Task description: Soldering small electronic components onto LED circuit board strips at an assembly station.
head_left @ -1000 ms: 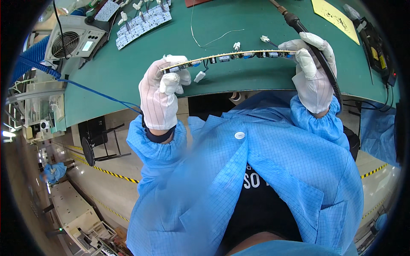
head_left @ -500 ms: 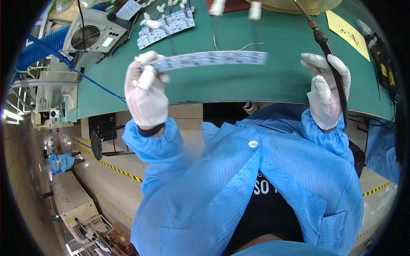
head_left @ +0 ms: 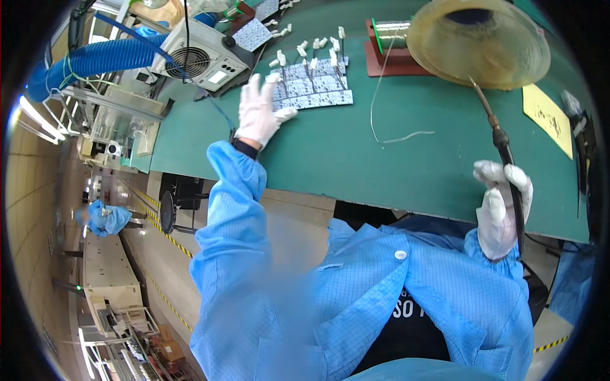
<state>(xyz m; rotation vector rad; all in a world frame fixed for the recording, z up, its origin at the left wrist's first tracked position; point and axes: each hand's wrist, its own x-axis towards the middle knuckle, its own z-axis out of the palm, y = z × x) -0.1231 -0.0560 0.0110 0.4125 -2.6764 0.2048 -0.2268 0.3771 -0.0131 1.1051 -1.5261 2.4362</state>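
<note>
My left hand (head_left: 258,113), in a white glove, is at the left end of several patterned circuit board strips (head_left: 321,100) lying side by side on the bench. Its fingers and thumb are spread, and the thumb is at the near strip's corner; I cannot tell whether it touches. White connectors (head_left: 314,63) on short dark wires stand up from the strips. On the right, my gloved right hand (head_left: 499,206) is wrapped round the dark handle of a soldering iron (head_left: 502,141). The iron's tip points up and away, in front of a round yellowish fume hood (head_left: 429,54).
A solder spool (head_left: 389,35) sits on a red stand (head_left: 375,62); its loose wire (head_left: 373,109) trails over the green bench (head_left: 362,162). A yellow sheet (head_left: 546,119) lies right. Far left are a fan-vented unit (head_left: 202,57) and blue hose (head_left: 105,60). Another person (head_left: 108,218) stands away left.
The strip that my left hand held in the air now lies with the other strips, and the fingers have spread. My view has shifted. The right hand still grips the iron.
</note>
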